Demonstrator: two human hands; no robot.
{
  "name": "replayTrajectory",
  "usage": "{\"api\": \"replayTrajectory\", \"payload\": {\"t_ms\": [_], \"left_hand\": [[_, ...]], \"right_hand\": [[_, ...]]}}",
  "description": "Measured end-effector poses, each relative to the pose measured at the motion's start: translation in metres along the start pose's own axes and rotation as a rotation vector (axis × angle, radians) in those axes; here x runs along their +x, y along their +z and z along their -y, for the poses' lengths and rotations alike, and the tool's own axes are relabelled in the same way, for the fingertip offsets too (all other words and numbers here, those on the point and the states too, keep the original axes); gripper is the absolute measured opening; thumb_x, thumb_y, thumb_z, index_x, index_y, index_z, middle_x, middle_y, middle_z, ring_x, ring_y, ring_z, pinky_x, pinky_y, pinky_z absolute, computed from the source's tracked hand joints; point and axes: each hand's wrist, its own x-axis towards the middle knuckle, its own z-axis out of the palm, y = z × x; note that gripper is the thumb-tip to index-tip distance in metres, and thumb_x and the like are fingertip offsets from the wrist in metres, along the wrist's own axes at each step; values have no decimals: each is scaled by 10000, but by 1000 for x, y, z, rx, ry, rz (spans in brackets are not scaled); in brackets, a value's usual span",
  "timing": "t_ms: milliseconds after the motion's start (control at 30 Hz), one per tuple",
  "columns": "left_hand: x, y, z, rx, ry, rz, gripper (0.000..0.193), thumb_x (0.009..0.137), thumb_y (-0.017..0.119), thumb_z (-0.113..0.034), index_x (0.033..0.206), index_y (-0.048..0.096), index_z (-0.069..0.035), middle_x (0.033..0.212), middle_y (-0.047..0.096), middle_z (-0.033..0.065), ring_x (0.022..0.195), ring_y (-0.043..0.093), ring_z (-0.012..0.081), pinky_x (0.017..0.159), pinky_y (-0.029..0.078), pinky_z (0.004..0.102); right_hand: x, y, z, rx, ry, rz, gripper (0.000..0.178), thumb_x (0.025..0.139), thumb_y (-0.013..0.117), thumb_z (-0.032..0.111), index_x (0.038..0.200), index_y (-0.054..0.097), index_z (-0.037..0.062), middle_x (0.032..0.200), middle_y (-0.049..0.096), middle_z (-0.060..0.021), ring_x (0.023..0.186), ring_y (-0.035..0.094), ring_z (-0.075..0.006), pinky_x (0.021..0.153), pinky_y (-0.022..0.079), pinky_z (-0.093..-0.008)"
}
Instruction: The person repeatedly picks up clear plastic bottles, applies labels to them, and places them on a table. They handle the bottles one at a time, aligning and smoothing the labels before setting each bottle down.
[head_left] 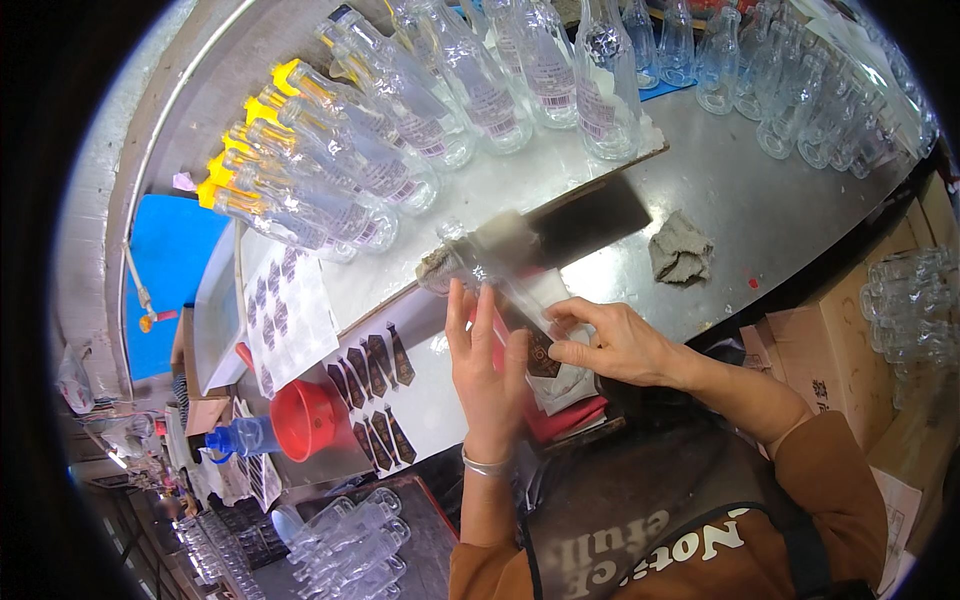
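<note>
A clear glass bottle point(508, 288), blurred in part, lies slanted in front of me. My right hand point(625, 345) pinches its near end between thumb and fingers. Below the bottle my left hand point(485, 375) has its fingers stretched out and the thumb apart, with the fingertips close to the glass; whether they touch it I cannot tell. Beside the right fingertips a dark, tie-shaped label point(543, 358) shows over a white cloth point(567, 390) on something red. A greyish cloth or pad point(436, 268) sits at the bottle's far end.
Several clear bottles with printed labels point(490, 105) stand at the back left, more bottles point(720, 75) at the back right. Dark tie-shaped labels point(380, 360) lie on a white sheet beside a red cup point(303, 420). A crumpled grey rag point(682, 248) rests on the metal table point(770, 215).
</note>
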Motion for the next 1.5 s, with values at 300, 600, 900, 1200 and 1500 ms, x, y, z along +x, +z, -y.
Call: {"api": "replayTrajectory", "payload": {"t_ms": [300,600,900,1200,1500], "left_hand": [[-1,3,0,-22,-18,-22,530,965,645,-214,1445,512,-32,1569,375,194,1428,396,342,1151,333,427],[0,3,-2,-33,-32,-19,540,964,645,-234,1444,512,-25,1561,388,202,1424,403,349,1152,328,431],[1,2,-2,56,10,-14,596,909,673,-136,1458,474,-11,1546,390,227,1389,444,380,1104,406,432],[-2,10,2,-228,-90,-72,878,867,710,-31,1566,180,23,1565,359,215,1309,533,312,1055,465,401],[-2,8,1,-232,-100,-71,910,847,723,-14,1569,170,24,1553,368,223,1240,577,315,1022,484,387]], "right_hand": [[0,0,0,18,-14,-3,511,921,713,328,1269,571,-17,1050,707,-195,771,672,-182,672,533,-320],[1,-3,2,17,7,26,510,921,713,322,1270,567,-21,1052,710,-194,845,695,-195,727,544,-334],[29,-38,-60,777,255,-406,341,1054,511,331,1050,632,12,830,670,-87,655,626,-111,594,517,-242],[85,-36,44,-95,-376,-112,294,873,629,64,1158,638,-11,1008,687,-131,923,667,-183,825,514,-276],[107,-36,62,-235,-589,-64,268,859,626,66,1116,666,1,982,677,-149,851,672,-270,756,529,-336]]}}
